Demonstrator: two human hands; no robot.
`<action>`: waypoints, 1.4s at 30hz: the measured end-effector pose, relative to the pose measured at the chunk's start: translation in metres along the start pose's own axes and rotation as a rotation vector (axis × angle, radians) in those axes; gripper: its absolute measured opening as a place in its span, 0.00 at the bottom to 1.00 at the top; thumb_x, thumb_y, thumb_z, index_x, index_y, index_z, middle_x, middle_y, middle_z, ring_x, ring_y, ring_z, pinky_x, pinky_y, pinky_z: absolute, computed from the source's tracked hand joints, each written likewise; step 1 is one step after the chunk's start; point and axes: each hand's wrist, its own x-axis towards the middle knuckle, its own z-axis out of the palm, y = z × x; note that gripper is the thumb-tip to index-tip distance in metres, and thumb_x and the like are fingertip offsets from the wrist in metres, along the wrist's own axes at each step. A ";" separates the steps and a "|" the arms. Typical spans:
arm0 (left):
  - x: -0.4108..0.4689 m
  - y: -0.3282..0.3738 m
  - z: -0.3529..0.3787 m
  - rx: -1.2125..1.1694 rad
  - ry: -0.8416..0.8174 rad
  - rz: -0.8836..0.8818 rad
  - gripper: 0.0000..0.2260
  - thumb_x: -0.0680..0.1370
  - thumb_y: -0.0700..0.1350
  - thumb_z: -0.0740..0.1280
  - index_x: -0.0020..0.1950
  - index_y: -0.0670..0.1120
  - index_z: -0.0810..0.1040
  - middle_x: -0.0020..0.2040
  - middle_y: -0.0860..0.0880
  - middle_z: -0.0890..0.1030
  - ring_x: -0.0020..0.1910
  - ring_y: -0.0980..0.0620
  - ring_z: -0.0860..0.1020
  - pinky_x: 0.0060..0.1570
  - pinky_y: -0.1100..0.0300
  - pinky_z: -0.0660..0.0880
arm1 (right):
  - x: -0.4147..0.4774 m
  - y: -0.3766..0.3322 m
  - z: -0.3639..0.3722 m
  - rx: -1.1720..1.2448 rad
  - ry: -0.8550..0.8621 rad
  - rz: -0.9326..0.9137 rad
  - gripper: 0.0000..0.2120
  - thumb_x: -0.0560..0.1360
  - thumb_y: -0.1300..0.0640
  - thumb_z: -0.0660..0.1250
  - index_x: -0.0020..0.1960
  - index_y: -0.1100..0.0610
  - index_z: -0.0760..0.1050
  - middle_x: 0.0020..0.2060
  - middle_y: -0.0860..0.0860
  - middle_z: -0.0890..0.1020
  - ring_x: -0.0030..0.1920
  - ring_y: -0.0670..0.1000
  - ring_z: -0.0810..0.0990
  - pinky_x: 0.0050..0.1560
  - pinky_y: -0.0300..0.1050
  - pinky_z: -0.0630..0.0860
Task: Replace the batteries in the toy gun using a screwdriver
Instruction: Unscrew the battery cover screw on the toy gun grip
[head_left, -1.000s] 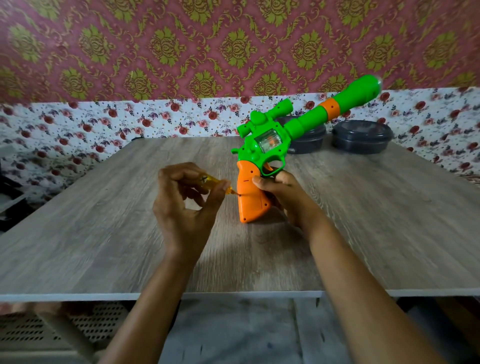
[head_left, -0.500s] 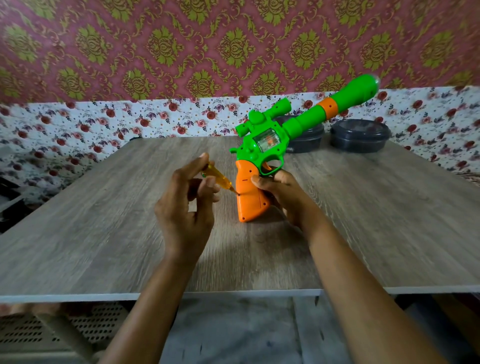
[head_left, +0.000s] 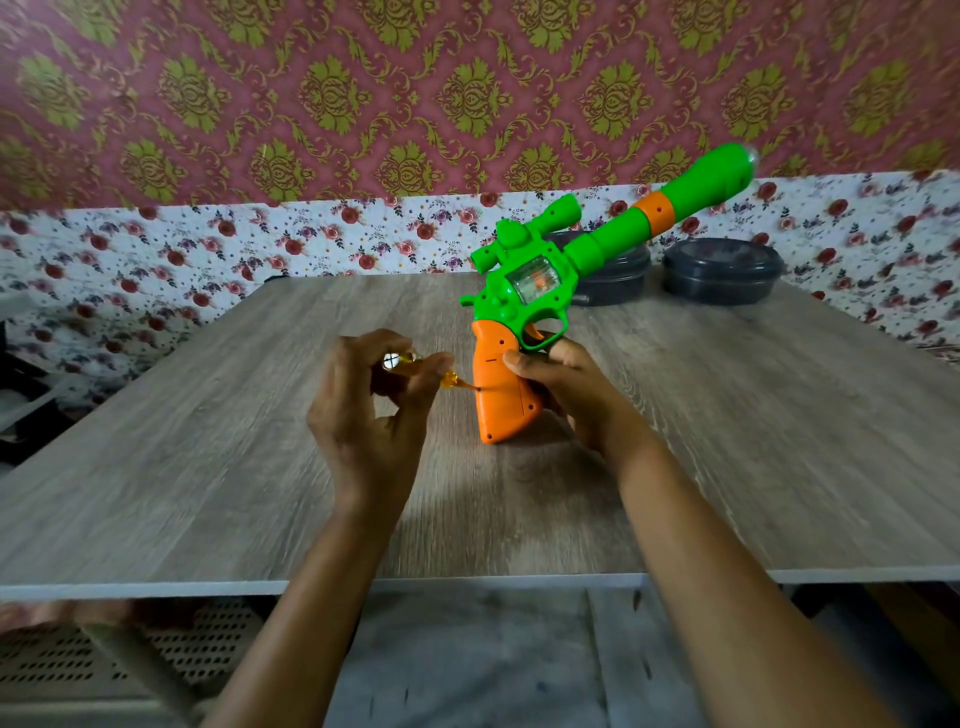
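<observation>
The gun (head_left: 524, 291) is stood on its butt on the counter (head_left: 208, 441), with the green barrel tilted up and to the right. Its orange grip (head_left: 501, 400) is held from the right by the right hand (head_left: 566, 389), the thumb laid across the grip's face. The screwdriver (head_left: 448, 379), yellow-handled, is pinched in the curled fingers of the left hand (head_left: 369, 410), and its tip is set against the grip's left edge. Two dark lidded bowls (head_left: 722, 270) are seen side by side behind the gun, at the counter's far edge.
</observation>
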 end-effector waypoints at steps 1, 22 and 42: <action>0.000 0.001 0.000 0.000 -0.010 0.004 0.11 0.75 0.52 0.68 0.49 0.47 0.72 0.41 0.47 0.77 0.38 0.65 0.75 0.35 0.60 0.76 | -0.001 0.000 0.000 -0.001 0.002 0.001 0.11 0.75 0.62 0.64 0.57 0.55 0.74 0.46 0.48 0.81 0.47 0.47 0.80 0.54 0.48 0.76; -0.002 0.002 0.002 -0.094 -0.018 -0.015 0.17 0.73 0.49 0.71 0.51 0.44 0.65 0.42 0.46 0.77 0.37 0.58 0.78 0.35 0.64 0.74 | -0.002 -0.001 -0.001 -0.023 0.004 0.006 0.14 0.75 0.62 0.64 0.61 0.58 0.73 0.50 0.51 0.81 0.53 0.51 0.79 0.58 0.52 0.75; -0.002 0.001 0.001 -0.073 -0.088 0.036 0.14 0.72 0.45 0.71 0.46 0.44 0.66 0.41 0.48 0.74 0.34 0.54 0.75 0.34 0.64 0.73 | 0.000 0.001 -0.002 0.020 0.023 0.021 0.13 0.75 0.62 0.64 0.59 0.56 0.73 0.50 0.51 0.81 0.50 0.48 0.79 0.53 0.48 0.77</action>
